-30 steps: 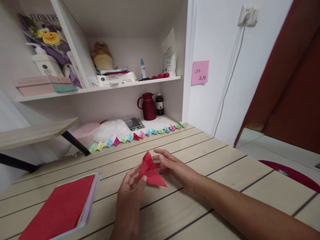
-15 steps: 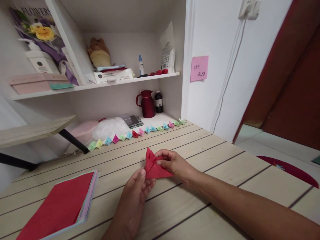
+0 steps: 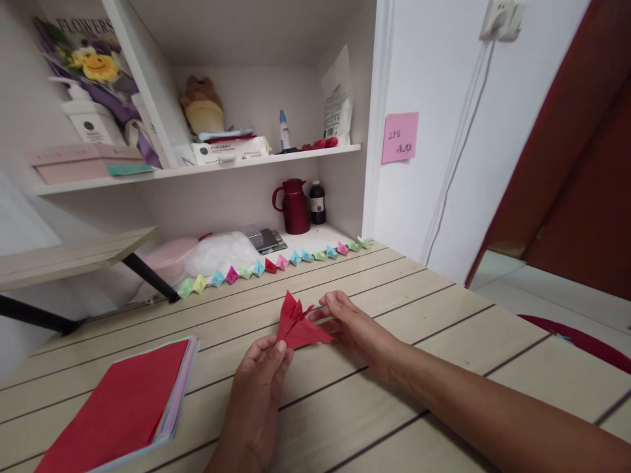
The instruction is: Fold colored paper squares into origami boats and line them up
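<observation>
A folded red paper piece point(image 3: 302, 330), origami-like with pointed corners and a raised flap in its middle, is held above the wooden table. My left hand point(image 3: 261, 381) pinches its lower left corner between thumb and fingers. Just to the right is my right hand point(image 3: 352, 325), its fingers apart and curved beside the paper. Those fingertips are close to the paper's right point; whether they touch it is hard to see.
A stack of coloured paper point(image 3: 123, 401), red on top, lies at the left. Small folded paper pieces point(image 3: 271, 265) in several colours line the table's back edge. Behind them stand a dark red jug point(image 3: 294, 209) and a dark bottle point(image 3: 317, 203). A small raised shelf point(image 3: 83, 253) is at left.
My right hand has let go of the red paper and its fingers have spread slightly. The middle flap now shows. My left hand keeps its pinch, and the view has shifted a little.
</observation>
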Demonstrator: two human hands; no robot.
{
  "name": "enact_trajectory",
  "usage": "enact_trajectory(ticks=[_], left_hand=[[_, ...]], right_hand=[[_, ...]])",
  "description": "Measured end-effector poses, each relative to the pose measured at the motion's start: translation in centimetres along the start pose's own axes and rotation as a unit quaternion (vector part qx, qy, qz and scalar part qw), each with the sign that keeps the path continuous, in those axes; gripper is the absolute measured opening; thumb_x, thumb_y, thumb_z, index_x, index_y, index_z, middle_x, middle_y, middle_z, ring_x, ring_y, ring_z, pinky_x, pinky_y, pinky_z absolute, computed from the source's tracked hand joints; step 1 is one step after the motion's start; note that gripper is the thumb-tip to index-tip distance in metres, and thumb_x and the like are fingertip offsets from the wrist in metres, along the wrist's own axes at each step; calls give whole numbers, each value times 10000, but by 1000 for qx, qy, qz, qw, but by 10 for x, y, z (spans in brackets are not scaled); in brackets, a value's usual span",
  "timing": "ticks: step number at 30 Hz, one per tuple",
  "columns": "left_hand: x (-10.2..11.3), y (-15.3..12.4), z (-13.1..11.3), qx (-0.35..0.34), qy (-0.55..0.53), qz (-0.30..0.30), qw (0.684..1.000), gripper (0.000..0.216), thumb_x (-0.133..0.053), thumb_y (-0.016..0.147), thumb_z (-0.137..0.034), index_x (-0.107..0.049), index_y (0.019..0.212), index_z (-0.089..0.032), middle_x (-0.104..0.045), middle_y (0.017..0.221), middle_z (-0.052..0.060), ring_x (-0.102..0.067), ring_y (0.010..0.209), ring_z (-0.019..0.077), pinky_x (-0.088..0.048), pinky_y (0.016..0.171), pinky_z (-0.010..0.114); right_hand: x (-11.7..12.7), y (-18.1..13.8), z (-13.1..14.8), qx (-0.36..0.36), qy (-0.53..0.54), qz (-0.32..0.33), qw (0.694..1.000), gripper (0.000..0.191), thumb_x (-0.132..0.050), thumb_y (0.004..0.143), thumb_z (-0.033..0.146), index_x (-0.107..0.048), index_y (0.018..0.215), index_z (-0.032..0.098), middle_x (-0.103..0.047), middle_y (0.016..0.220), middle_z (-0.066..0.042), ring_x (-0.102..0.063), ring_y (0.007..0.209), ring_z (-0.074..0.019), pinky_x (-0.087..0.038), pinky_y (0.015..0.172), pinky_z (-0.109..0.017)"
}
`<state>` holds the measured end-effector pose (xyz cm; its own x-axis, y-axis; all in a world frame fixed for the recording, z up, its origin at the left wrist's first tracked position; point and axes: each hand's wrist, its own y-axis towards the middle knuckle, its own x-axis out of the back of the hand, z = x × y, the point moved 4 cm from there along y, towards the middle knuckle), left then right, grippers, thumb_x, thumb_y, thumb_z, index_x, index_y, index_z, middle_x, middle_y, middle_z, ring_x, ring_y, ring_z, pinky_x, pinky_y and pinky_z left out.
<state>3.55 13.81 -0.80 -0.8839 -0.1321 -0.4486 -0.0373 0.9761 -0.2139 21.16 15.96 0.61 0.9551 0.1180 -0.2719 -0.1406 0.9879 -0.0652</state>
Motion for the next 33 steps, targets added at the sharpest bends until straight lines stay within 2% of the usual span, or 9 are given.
enact_trajectory(ticks=[3,6,11,14,18,22,25,29,33], left_hand=[[1,4,-1,-6,-15,4,1000,219,-755,700,-107,-603,841,-178,-692,834,17,-655,822,101,-498,911,235],[-2,8,2,-20,-7,42,999,273,-810,630,-164,-599,802,-175,-719,827,35,-675,826,134,-496,896,261],[-11,9,10,-20,-9,73,997,479,-862,551,-226,-635,971,-181,-731,933,74,-689,862,192,-486,908,342],[-16,5,11,-7,-7,95,995,591,-876,537,-231,-636,1077,-206,-732,908,58,-691,823,187,-489,895,344],[-19,-1,8,3,0,104,995,592,-862,581,-276,-648,1127,-192,-736,903,69,-680,781,163,-489,894,325],[-19,-5,6,-2,-4,111,994,524,-831,637,-328,-666,1113,-185,-722,1062,109,-682,892,205,-480,932,361],[-17,-6,7,19,-26,109,994,437,-769,715,-409,-673,1066,-166,-716,1083,124,-676,960,235,-473,965,400],[-18,-6,6,49,-51,107,992,497,-682,767,-527,-654,1087,-148,-703,1113,148,-657,1021,265,-471,980,438],[-22,-5,-1,45,-59,113,991,494,-624,773,-592,-658,1100,-222,-680,1188,115,-627,1091,263,-481,970,437]], right_hand=[[-4,-1,4,67,-89,52,992,405,-814,650,413,-553,883,209,-633,845,4,-561,769,-151,-418,708,-264],[-10,-2,8,128,-133,78,980,303,-785,657,259,-610,895,192,-639,835,1,-558,780,-157,-424,728,-269],[-12,-6,15,188,-182,77,962,70,-672,749,232,-674,803,187,-642,801,-14,-580,807,-177,-446,762,-285],[-10,-7,17,210,-224,63,950,82,-685,761,242,-698,831,201,-634,880,-29,-583,838,-181,-448,774,-290],[-12,-9,17,242,-270,106,926,83,-647,811,217,-713,862,223,-636,929,-39,-584,906,-192,-439,820,-303],[-10,-8,15,246,-309,90,914,87,-608,835,192,-687,809,216,-635,837,-32,-575,840,-189,-435,777,-304],[-8,-7,16,242,-309,77,916,66,-619,827,201,-684,820,213,-635,878,-42,-578,864,-195,-440,781,-304],[-9,-7,15,235,-316,86,915,66,-648,828,259,-694,815,213,-644,868,-44,-580,863,-203,-436,789,-311],[-7,-5,11,209,-318,74,922,92,-627,844,264,-679,798,204,-633,829,-34,-569,814,-189,-425,734,-294]])
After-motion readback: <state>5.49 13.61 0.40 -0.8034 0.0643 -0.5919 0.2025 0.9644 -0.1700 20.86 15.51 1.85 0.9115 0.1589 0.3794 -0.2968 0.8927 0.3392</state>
